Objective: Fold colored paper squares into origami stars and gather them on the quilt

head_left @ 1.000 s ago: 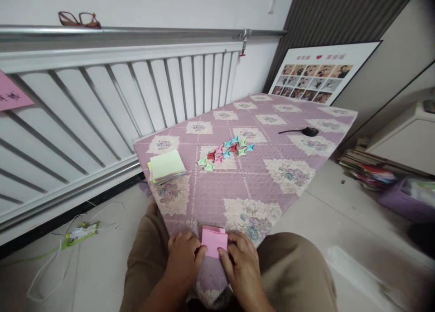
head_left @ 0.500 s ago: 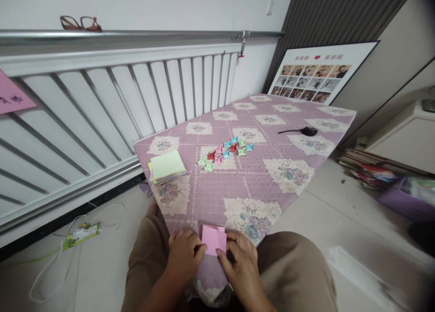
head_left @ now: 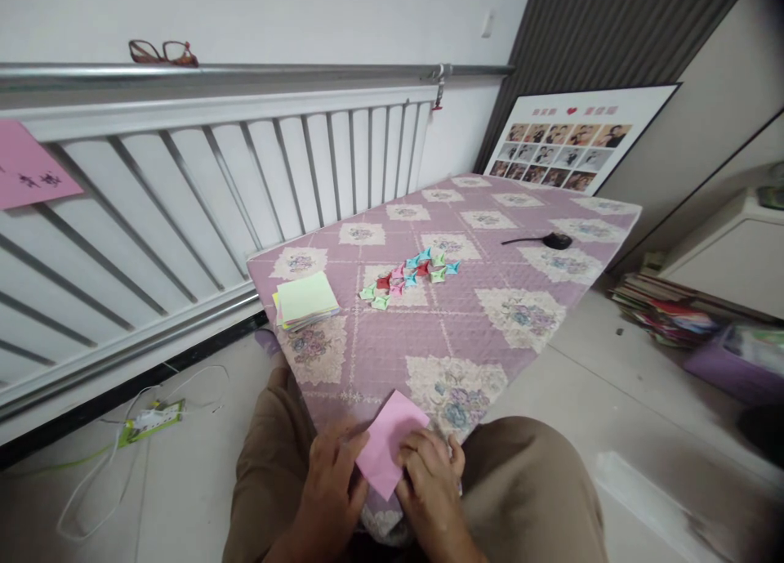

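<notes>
A pink sheet of paper (head_left: pixel 390 439) lies at the near end of the cloth-covered table, turned at a slant and larger than a folded square. My left hand (head_left: pixel 334 469) is at its left corner, the fingers closed against the edge and partly blurred. With bent fingers, my right hand (head_left: pixel 429 475) grips the paper's right side and covers part of it. Farther up the table sits a group of several small folded paper pieces (head_left: pixel 397 288) in green, red, pink and blue. A stack of coloured paper squares (head_left: pixel 306 296), pale yellow-green on top, rests at the table's left edge.
The flowered tablecloth (head_left: pixel 392 346) narrows toward my knees. A black object with a thin tail (head_left: pixel 556 240) lies at the far right. Along the left runs a white radiator (head_left: pixel 294 163). A power strip (head_left: pixel 152 420) with cables is on the floor.
The pink paper was a small upright folded square; now it is opened larger and turned to a slant. My right hand has moved onto its right side. The view has shifted slightly.
</notes>
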`<control>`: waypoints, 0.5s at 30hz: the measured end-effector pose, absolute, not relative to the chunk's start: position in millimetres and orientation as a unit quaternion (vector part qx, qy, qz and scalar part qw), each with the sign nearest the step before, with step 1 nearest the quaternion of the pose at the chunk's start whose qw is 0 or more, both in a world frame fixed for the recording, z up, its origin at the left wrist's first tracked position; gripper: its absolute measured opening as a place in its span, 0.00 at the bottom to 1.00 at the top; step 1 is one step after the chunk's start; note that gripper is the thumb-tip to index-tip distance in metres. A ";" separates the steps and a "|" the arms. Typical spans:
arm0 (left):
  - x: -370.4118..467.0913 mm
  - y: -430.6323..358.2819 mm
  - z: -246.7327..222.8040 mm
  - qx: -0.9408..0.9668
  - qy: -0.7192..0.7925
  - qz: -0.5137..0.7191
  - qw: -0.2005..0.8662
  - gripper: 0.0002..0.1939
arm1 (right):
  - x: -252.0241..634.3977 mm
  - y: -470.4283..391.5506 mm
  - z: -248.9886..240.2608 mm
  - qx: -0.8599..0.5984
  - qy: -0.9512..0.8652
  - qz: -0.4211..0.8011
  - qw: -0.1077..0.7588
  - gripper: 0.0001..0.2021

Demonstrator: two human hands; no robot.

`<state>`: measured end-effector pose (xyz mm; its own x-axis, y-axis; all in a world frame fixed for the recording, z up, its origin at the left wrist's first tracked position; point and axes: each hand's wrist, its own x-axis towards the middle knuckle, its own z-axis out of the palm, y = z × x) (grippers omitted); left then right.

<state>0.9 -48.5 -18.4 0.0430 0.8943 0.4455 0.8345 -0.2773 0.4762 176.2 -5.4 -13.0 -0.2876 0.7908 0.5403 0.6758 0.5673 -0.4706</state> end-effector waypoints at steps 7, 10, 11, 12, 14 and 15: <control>-10.5 -41.1 -9.0 0.741 0.576 0.345 0.001 0.21 | 169.1 -5.4 -11.5 -0.420 -0.818 0.127 0.373 0.07; -18.2 -41.2 -13.9 0.739 0.592 0.320 0.021 0.21 | 169.9 -3.5 -11.3 -0.410 -0.823 0.152 0.362 0.06; -19.9 -42.0 -15.1 0.741 0.593 0.314 0.030 0.21 | 170.3 -3.2 -11.1 -0.410 -0.824 0.158 0.358 0.05; -21.0 -42.8 -15.8 0.742 0.593 0.309 0.038 0.21 | 170.7 -3.1 -10.7 -0.411 -0.824 0.162 0.354 0.05; -21.8 -44.1 -15.1 0.745 0.591 0.305 0.049 0.20 | 170.9 -3.7 -9.0 -0.414 -0.826 0.168 0.342 0.05; -21.6 -44.5 -14.0 0.745 0.591 0.305 0.054 0.20 | 170.7 -4.5 -7.8 -0.415 -0.829 0.170 0.334 0.06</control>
